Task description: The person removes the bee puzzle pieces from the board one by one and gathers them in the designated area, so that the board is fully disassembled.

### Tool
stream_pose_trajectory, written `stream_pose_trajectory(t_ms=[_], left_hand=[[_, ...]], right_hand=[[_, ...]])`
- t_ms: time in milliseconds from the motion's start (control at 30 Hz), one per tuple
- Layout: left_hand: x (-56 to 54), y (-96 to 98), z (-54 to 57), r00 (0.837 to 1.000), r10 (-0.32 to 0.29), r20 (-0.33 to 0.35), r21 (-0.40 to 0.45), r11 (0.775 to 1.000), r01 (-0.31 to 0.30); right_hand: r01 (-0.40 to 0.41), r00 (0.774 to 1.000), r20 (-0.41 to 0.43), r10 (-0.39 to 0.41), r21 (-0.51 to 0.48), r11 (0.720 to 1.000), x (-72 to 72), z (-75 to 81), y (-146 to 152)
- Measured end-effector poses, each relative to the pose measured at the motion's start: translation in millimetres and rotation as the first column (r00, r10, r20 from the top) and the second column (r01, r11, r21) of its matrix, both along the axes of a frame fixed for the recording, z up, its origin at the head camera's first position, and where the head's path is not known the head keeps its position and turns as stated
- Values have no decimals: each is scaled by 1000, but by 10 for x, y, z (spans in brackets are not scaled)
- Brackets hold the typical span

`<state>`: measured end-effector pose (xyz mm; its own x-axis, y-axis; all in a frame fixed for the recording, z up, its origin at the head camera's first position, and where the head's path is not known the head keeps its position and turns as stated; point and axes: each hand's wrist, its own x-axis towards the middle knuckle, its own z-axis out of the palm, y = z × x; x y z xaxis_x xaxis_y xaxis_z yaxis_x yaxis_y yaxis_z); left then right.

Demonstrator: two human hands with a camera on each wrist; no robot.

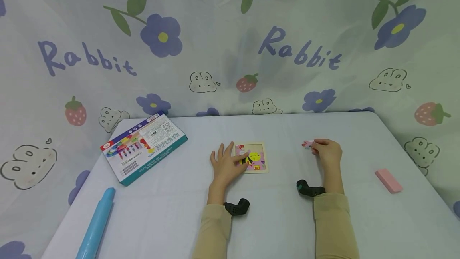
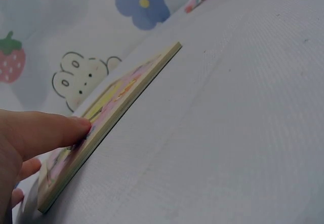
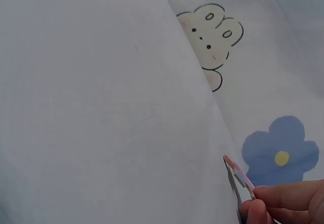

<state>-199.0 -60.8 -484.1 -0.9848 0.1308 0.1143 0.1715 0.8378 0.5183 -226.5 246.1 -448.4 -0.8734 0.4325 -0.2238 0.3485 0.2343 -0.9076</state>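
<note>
A printed cloth (image 1: 215, 39) reading "Rabbit" hangs behind the white desk (image 1: 274, 219), where a bee puzzle (image 1: 256, 156) lies near the middle. The left hand (image 1: 225, 166) rests on it, fingers spread; the right hand (image 1: 328, 156), its grip narrow, pinches a small piece (image 1: 307, 144). A loose pinch could drop the piece; uneven pressing could skid the puzzle. The blurred box (image 1: 143, 149) seems to say "FIVE SETS OF".

Bench (image 1: 280, 227): white surface. At its far left corner lies a printed cardboard box (image 1: 154, 141), set at an angle, with a teal side and a purple strip. Along the left edge, nearer the front, lies a blue tapered object (image 1: 95, 225), cut off by the frame. Toward the right edge rests a pink rectangular block (image 1: 389, 180). Behind the far edge hangs a pale backdrop (image 1: 215, 47) printed with flowers, strawberries, rabbits and "Rabbit".
</note>
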Motion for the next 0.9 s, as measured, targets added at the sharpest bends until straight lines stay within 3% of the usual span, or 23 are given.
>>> stream_pose_trajectory(t_ms=[467,600,900], left_hand=[[10,3,10,1000,2,3,-5,1000,-2],[15,3,20,1000,0,7,0,1000,0],[8,1,13,1000,-6,-2,-28,1000,6]], right_hand=[[38,999,-10,-37,138,990,20,18,21],[53,998,-47,-45,191,980,4,21,-8],[-56,993,-93,75,192,980,-70,61,-256]])
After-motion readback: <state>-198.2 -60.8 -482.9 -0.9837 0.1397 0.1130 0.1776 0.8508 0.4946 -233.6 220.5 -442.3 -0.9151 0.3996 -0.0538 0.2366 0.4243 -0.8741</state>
